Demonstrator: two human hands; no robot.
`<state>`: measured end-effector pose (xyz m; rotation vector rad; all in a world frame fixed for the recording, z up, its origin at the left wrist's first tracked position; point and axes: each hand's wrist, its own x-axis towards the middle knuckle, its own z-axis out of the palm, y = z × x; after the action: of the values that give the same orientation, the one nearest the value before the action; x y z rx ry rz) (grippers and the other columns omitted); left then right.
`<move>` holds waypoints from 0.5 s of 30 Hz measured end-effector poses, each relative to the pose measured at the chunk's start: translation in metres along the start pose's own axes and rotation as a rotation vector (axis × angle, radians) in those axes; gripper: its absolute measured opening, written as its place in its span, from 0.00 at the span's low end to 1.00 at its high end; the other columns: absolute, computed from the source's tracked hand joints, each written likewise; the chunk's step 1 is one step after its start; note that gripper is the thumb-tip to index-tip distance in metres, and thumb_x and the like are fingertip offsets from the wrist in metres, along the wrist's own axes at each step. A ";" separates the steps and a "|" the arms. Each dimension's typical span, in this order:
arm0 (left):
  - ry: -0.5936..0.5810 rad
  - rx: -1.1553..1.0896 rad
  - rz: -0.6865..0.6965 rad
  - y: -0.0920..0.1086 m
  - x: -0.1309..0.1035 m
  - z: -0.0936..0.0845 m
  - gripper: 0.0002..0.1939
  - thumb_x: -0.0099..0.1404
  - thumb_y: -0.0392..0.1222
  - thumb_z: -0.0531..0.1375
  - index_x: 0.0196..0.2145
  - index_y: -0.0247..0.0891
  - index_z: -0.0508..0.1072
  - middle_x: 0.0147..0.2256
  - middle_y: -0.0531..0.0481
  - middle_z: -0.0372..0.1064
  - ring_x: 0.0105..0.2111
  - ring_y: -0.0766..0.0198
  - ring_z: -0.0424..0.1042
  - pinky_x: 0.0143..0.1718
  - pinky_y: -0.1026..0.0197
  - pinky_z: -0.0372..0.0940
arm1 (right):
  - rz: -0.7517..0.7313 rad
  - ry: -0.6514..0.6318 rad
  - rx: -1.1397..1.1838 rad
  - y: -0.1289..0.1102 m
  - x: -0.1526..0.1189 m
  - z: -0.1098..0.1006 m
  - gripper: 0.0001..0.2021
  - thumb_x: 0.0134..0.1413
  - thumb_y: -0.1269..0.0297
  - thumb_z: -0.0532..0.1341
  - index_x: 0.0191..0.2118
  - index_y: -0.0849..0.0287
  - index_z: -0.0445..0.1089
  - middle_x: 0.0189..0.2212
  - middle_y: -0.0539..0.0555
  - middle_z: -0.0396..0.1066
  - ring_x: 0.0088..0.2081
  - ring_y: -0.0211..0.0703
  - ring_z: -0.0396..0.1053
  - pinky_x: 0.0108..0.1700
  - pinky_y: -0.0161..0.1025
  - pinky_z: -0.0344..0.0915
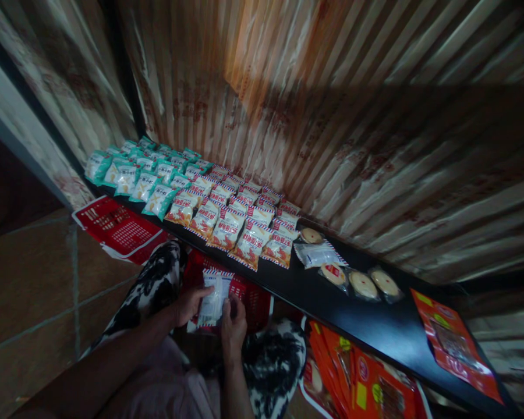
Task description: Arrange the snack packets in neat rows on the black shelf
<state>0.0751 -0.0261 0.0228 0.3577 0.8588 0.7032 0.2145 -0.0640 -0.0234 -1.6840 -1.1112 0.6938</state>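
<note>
Low in the middle of the head view, a white snack packet (215,298) is held over a red basket (258,298). My left hand (191,305) grips its left edge, and my right hand (233,320) has its fingers closed at the right edge. Rows of similar white and orange packets (227,227) stand on the black shelf (283,281) just beyond my hands. Teal and white packets (159,199) fill the shelf's left end. To the right, another white packet (318,254) lies flat among round wrapped cakes (363,285).
An orange packet (454,340) lies at the shelf's right end. Below the shelf, a basket of orange packets (362,378) is at the right and another red basket (122,230) at the left. Pleated curtain material (332,116) hangs behind the shelf. My knees flank the middle basket.
</note>
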 end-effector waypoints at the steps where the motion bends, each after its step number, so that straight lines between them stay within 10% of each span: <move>1: 0.027 0.015 -0.014 0.000 0.000 0.000 0.19 0.53 0.48 0.63 0.39 0.33 0.73 0.30 0.43 0.76 0.32 0.54 0.75 0.34 0.56 0.66 | -0.016 0.014 -0.019 0.000 0.001 0.000 0.23 0.51 0.49 0.56 0.43 0.65 0.70 0.40 0.63 0.73 0.43 0.50 0.70 0.47 0.44 0.64; 15: 0.163 0.243 0.046 -0.006 0.004 -0.005 0.19 0.48 0.51 0.65 0.34 0.34 0.74 0.17 0.53 0.69 0.19 0.62 0.69 0.22 0.64 0.61 | -0.126 -0.047 -0.003 -0.010 -0.003 -0.004 0.16 0.55 0.53 0.52 0.35 0.59 0.71 0.32 0.56 0.74 0.36 0.43 0.71 0.39 0.37 0.66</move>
<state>0.0754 -0.0278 0.0139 0.5447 1.0979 0.6781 0.2127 -0.0672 -0.0125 -1.5924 -1.2405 0.6543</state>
